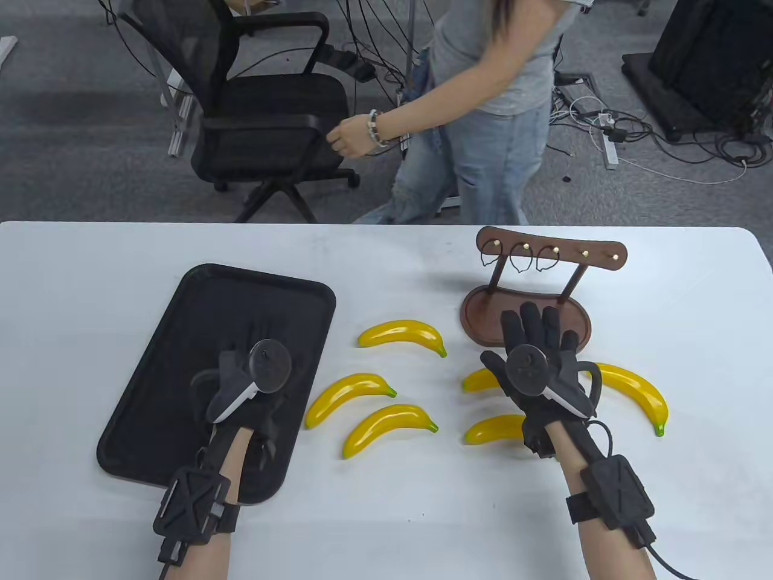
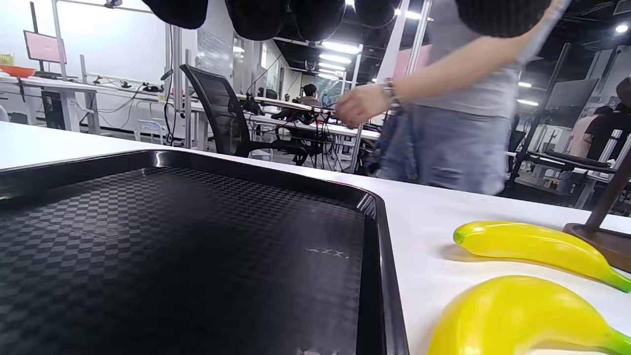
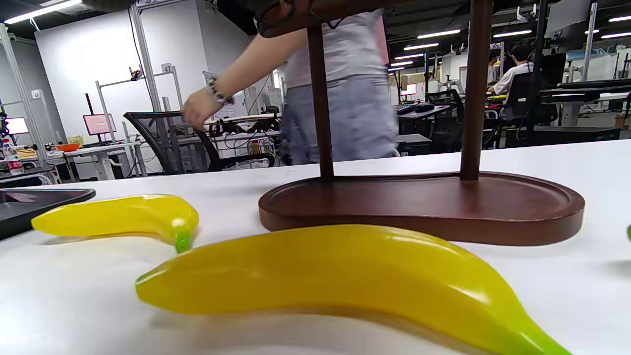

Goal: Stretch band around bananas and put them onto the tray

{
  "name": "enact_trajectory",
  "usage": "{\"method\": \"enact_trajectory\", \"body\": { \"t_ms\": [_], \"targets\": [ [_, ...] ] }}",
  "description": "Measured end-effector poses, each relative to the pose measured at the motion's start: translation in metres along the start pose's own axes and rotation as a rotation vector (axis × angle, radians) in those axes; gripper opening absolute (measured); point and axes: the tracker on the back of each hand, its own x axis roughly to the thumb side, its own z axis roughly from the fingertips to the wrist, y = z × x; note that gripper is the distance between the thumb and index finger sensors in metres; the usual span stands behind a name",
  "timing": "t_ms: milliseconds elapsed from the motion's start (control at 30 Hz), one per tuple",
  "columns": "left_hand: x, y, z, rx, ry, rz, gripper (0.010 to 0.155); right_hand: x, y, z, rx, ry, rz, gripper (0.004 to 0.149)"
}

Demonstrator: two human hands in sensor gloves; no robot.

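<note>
Above the near edge of the brown wooden hook stand [image 1: 525,314], the right hand [image 1: 534,356] is spread flat, fingers straight, holding nothing. Thin dark elastic bands [image 1: 520,258] hang from the stand's brass pegs. Six glossy yellow plastic bananas [image 1: 401,334] lie loose on the white tabletop [image 1: 386,525] left of and in front of the stand. They look light, rigid and slippery, best gathered mid-curve. Left of the stand, the left hand [image 1: 253,368] hovers relaxed and empty over the black textured tray [image 1: 199,290]. No legible brand shows.
</note>
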Motion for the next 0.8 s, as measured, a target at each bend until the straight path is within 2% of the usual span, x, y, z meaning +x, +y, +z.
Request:
{"method": "enact_trajectory", "body": {
  "t_ms": [800],
  "targets": [
    [-0.0001, 0.0004, -0.0002, -0.004, 0.001, 0.004, 0.073, -0.0007, -0.0009, -0.0007, 0.003, -0.003, -0.008, 0.078]
  ]
}}
